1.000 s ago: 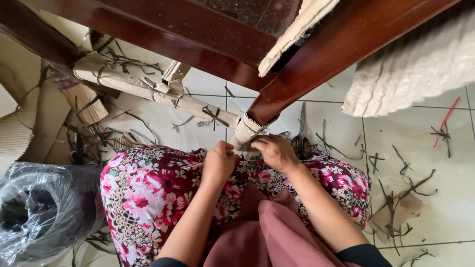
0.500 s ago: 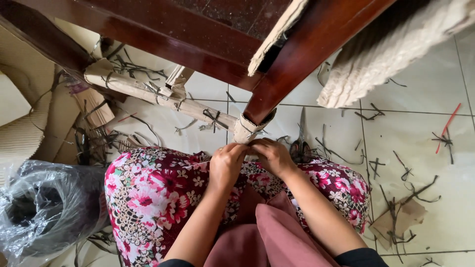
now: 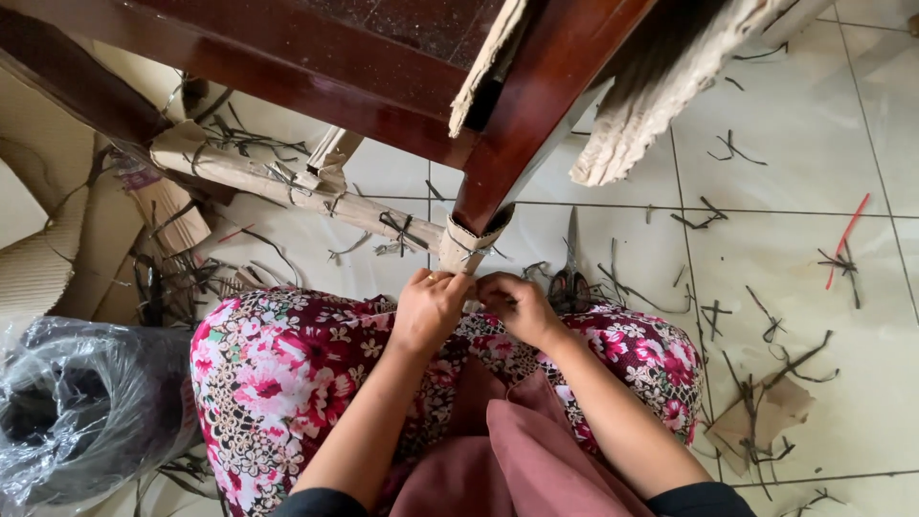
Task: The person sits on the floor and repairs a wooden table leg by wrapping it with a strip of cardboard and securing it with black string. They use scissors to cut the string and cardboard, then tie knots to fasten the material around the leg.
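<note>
A dark red wooden furniture leg [image 3: 536, 115] slants down from above, its foot wrapped in a brown cardboard sleeve [image 3: 466, 247]. My left hand [image 3: 429, 308] and my right hand [image 3: 514, 306] meet just below that sleeve, fingers pinched together on its lower edge and what looks like a thin black tie. Both hands rest over my lap in a red floral skirt [image 3: 278, 373]. Whatever lies between the fingertips is hidden.
Scissors [image 3: 571, 278] lie on the tiled floor right of the leg. Another cardboard-wrapped rail [image 3: 287, 182] bound with black ties runs to the left. Corrugated cardboard [image 3: 651, 96] hangs at upper right. A plastic-wrapped dark coil [image 3: 77, 412] sits lower left. Cut black tie scraps litter the tiles.
The view has shifted slightly, so the leg and hands sit a little lower. Both hands stay pinched at the wrapped foot, drawn a bit closer together.
</note>
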